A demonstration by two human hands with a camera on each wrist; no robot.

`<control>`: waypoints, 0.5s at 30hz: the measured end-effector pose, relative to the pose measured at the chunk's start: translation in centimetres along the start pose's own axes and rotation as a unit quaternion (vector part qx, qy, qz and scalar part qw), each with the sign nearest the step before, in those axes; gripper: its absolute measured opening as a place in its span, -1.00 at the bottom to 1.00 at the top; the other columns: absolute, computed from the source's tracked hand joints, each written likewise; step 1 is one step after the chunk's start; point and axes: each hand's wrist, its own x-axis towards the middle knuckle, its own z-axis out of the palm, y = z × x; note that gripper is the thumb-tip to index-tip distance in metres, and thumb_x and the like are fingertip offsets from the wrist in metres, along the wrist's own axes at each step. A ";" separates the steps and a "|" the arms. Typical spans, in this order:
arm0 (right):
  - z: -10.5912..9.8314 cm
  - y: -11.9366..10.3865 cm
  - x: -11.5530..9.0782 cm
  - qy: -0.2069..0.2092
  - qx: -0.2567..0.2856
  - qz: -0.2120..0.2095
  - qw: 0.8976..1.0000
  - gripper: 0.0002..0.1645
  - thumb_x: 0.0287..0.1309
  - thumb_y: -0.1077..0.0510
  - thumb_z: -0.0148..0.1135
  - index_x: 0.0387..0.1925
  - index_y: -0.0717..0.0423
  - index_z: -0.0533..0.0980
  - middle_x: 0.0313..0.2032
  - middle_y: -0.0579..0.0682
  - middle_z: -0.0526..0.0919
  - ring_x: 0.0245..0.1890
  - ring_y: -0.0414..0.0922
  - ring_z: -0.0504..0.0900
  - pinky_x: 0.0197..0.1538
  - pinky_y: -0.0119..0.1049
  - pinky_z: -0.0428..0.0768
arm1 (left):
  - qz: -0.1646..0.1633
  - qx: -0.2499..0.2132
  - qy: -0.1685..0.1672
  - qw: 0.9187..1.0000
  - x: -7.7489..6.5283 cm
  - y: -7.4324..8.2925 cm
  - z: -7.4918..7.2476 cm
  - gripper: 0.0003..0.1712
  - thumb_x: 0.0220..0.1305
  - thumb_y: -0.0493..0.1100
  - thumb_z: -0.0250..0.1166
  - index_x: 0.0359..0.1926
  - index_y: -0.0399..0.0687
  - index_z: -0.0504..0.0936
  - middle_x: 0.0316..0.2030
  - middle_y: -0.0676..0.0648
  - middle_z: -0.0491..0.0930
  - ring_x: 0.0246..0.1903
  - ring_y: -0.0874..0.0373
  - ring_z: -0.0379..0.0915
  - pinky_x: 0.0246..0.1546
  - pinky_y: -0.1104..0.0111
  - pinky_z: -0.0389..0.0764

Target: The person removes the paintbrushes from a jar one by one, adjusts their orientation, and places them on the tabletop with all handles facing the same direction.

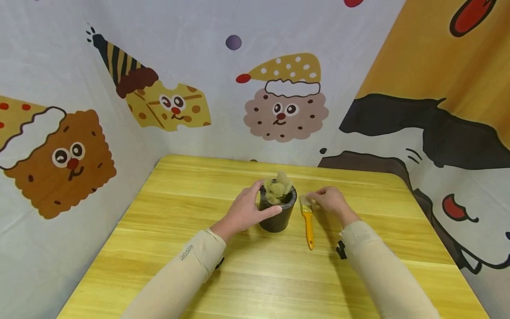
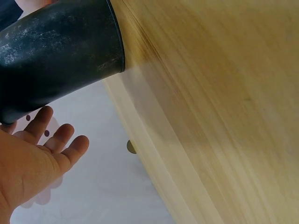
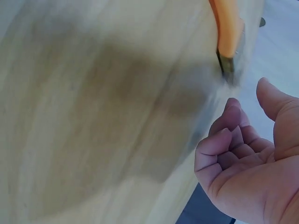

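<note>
Black cylindrical plastic-looking cup (image 2: 60, 51), smooth, scuffed; pale-tan fibrous tuft (image 1: 277, 190), rough; slim orange plastic-looking brush handle (image 1: 308, 227), smooth; gold-toned band-shaped metal ferrule (image 1: 306, 208), shiny; broad yellow wood-grain tabletop (image 1: 179, 204), glossy; long cream cloth sleeves (image 1: 171, 274), matt; white printed cloth backdrop (image 1: 187, 40), matt.

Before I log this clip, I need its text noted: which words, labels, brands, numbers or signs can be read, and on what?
"Let's Slim", on the left sleeve; the print is small, so the second word is uncertain.
No lettering can be read on the black pot, the paintbrush or the printed backdrop.
</note>
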 end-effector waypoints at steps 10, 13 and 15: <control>-1.8 -0.8 -0.9 -0.012 0.056 -0.031 0.998 -0.24 0.58 -0.28 0.14 0.40 0.27 0.48 0.25 0.29 0.60 0.13 0.17 0.64 0.25 0.12 0.65 | -0.005 -0.009 -0.003 1.000 -0.1 0.1 -0.1 0.24 0.22 0.64 0.31 0.73 0.30 0.04 0.60 -0.16 0.29 0.55 -0.20 0.27 0.43 -0.23 0.43; -2.1 -1.1 -1.1 -0.018 0.059 -0.046 0.997 -0.23 0.59 -0.28 0.13 0.43 0.25 0.46 0.26 0.28 0.60 0.17 0.19 0.63 0.27 0.14 0.63 | -0.002 -0.010 -0.002 1.000 -0.1 0.1 -0.1 0.25 0.22 0.63 0.31 0.73 0.27 0.04 0.60 -0.18 0.30 0.55 -0.20 0.28 0.43 -0.23 0.44; -2.3 -1.3 -1.2 -0.020 0.062 -0.057 0.996 -0.23 0.58 -0.28 0.14 0.44 0.23 0.46 0.27 0.28 0.61 0.21 0.23 0.63 0.29 0.17 0.62 | -0.002 -0.010 -0.002 1.000 -0.1 0.1 -0.1 0.25 0.22 0.64 0.30 0.73 0.27 0.04 0.60 -0.18 0.30 0.54 -0.20 0.28 0.42 -0.23 0.45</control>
